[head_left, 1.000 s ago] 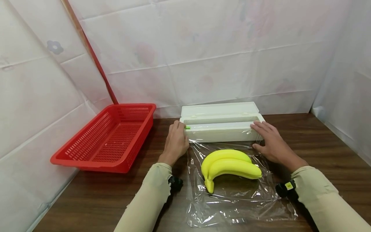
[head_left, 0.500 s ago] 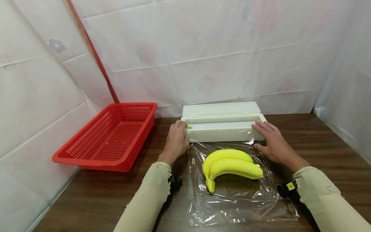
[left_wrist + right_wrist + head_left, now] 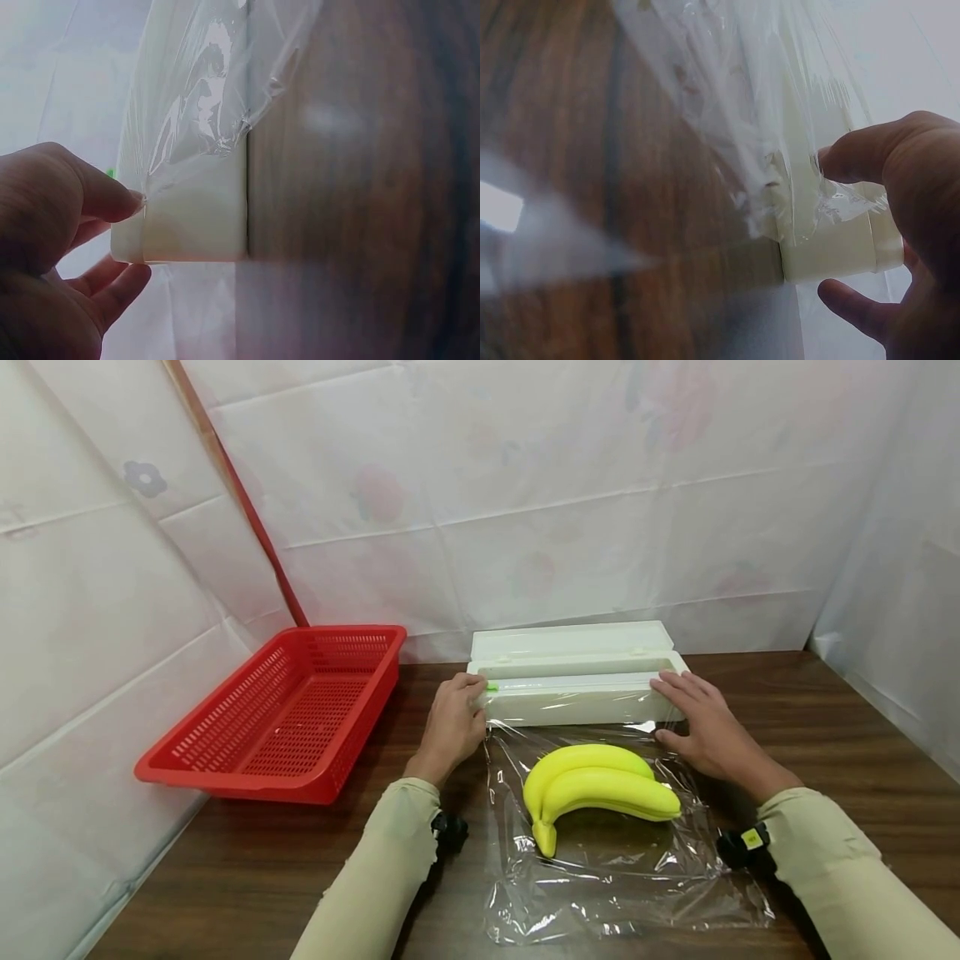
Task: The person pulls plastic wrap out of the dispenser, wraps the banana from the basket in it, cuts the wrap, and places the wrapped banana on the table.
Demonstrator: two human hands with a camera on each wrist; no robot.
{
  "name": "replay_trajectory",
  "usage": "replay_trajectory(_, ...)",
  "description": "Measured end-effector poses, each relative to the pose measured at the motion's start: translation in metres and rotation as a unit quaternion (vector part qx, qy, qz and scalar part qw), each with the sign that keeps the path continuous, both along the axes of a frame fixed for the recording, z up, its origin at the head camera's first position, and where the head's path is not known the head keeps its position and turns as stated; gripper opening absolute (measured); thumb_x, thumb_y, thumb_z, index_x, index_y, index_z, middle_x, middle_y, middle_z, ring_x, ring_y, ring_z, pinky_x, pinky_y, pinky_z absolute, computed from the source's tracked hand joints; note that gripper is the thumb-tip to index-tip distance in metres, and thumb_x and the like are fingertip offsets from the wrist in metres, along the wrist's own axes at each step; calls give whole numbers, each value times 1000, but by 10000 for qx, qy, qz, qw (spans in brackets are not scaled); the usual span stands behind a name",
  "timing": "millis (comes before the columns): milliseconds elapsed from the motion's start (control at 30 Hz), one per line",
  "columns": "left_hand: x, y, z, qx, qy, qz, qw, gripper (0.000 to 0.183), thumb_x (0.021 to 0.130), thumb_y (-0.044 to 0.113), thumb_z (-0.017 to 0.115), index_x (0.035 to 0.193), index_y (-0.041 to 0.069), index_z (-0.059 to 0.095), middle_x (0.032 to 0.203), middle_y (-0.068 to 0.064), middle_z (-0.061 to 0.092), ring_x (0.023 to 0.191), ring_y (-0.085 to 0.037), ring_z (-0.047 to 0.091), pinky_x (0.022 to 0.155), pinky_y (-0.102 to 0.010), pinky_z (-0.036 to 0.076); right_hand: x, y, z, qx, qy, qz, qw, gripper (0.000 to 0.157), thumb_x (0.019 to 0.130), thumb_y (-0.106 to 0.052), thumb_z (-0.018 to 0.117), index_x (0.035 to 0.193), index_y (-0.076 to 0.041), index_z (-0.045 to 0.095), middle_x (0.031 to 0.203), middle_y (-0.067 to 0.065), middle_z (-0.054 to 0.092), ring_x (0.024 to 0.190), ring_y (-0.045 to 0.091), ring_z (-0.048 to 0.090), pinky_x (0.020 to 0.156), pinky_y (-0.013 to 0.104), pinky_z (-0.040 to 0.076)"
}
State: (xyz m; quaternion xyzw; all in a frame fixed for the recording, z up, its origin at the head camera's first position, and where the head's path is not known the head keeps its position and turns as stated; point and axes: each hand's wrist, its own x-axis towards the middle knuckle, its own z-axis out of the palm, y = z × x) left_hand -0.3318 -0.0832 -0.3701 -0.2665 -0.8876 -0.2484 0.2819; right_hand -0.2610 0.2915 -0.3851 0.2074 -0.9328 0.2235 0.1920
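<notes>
A white cling film dispenser box (image 3: 573, 642) stands at the back with its lid up. Cling film (image 3: 558, 910) runs over its front edge and lies wrinkled on the table, and a pair of yellow bananas (image 3: 600, 789) rests on it. My left hand (image 3: 450, 722) grips the box's left end, fingertips beside a green slider (image 3: 492, 686); in the left wrist view the thumb (image 3: 124, 201) is at the front's upper edge. At the other end my right hand (image 3: 701, 722) holds the box, fingers over the top, its thumb (image 3: 847, 159) on the film-covered front.
On the left stands a red slotted plastic basket (image 3: 270, 789), tilted in this view, with nothing seen inside. Pale patterned sheeting (image 3: 525, 510) hangs behind and at both sides of the dark wooden table (image 3: 300, 877).
Little differs. The left index finger has shifted slightly at the green slider, which shows a bit more now. The view moved a touch; bananas, film and right hand stay as they were.
</notes>
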Motion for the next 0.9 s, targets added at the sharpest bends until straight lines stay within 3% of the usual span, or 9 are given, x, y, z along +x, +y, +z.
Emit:
replay_trajectory(300,-1,-1,-2,99,52,-81,9999,46,73,-8,68,119,-3,71,121,-11,68,110,-40,59,97,-45,46,0,0,-1,-9,19,7,10000,77,85,-9,79,150,-1,40,155,24,33,143,50,20,106,72,20)
replay_trajectory(600,0,0,2,39,-612,-18,9981,53,76,-9,65,129,0,66,146,-9,54,128,-41,50,107,-44,40,0,0,-1,8,-45,-5,10000,77,86,-9,79,151,-2,39,156,23,32,143,50,19,106,72,20)
replay_trajectory(900,1,-2,4,175,-943,-139,9953,58,75,-13,61,131,2,64,151,-13,46,133,-45,43,111,-46,36,0,0,0,8,-73,-20,10000,77,86,-10,79,152,-2,38,156,23,32,144,49,18,106,73,20)
